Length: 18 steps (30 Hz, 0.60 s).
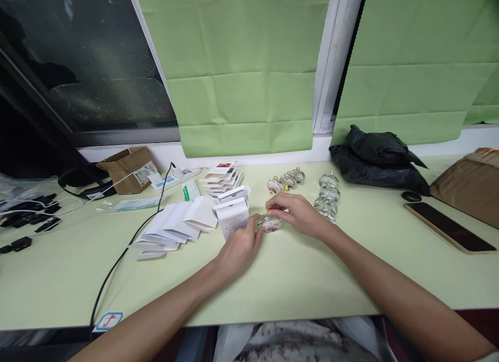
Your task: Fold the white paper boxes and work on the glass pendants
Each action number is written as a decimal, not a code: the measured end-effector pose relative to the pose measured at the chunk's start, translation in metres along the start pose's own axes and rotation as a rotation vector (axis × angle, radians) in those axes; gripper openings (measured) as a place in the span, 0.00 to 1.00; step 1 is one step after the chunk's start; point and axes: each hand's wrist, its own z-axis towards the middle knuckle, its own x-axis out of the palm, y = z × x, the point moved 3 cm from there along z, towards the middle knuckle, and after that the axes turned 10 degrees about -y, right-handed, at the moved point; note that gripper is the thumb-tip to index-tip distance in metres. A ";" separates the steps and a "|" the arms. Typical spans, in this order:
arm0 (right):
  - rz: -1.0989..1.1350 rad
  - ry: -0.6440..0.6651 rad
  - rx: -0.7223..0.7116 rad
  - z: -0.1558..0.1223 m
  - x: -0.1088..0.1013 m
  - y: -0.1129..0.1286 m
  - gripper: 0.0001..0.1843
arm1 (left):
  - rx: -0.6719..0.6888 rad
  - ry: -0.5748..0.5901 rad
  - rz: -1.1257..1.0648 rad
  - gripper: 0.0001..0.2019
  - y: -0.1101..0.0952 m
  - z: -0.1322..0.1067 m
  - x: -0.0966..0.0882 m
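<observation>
My left hand (239, 247) rests on the table with its fingers curled against a small white carton (233, 216) that stands open, and its fingertips touch a small round glass bottle (269, 224). From the right, my right hand (298, 212) pinches the top of that same bottle, where a gold cap shows. Behind the hands, three similar bottles (286, 181) lie in a row, and a second column of clear bottles (327, 196) lies to their right. Flat white carton blanks (171, 228) are fanned out to the left of the carton.
A stack of printed cards (223, 178) lies behind the carton. A black cable (117, 263) crosses the table's left side. A cardboard box (128, 169), a black bag (380, 157), a phone (448, 227) and a brown parcel (470, 185) sit around the pale green table (296, 279).
</observation>
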 end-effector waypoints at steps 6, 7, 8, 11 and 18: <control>-0.037 -0.027 0.047 0.000 0.004 -0.002 0.13 | -0.009 0.007 -0.019 0.23 0.001 0.000 0.001; -0.038 -0.029 0.051 0.000 0.004 -0.002 0.14 | -0.010 0.004 -0.025 0.23 0.001 0.000 0.001; -0.036 -0.030 0.052 0.000 0.004 -0.002 0.14 | -0.009 0.002 -0.030 0.23 0.001 0.000 0.001; -0.018 -0.027 0.050 -0.001 0.002 -0.002 0.12 | -0.008 0.004 -0.039 0.24 0.001 0.000 0.001; 0.041 0.041 0.004 -0.004 -0.006 0.001 0.10 | -0.013 0.018 -0.044 0.23 -0.001 0.000 -0.001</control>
